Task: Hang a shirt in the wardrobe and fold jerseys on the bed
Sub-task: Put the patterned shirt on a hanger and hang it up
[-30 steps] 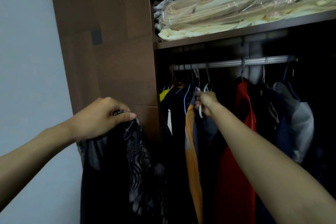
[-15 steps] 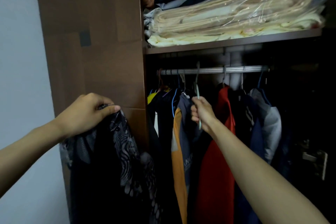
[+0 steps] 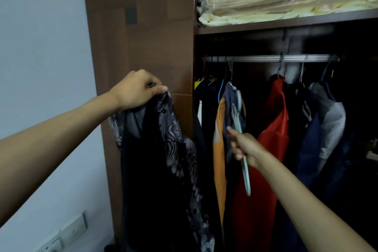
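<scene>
At nine o'clock, left hand (image 3: 136, 88) gripping patterned shirt (image 3: 163, 159); right hand (image 3: 244, 146) clutching bare hanger (image 3: 242, 155). Shirt unhung; jerseys pending.

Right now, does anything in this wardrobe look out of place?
Only the pale hanger: it is off the rail, empty and tilted in the right hand. The patterned shirt dangles from the left hand, not yet hung.
</scene>
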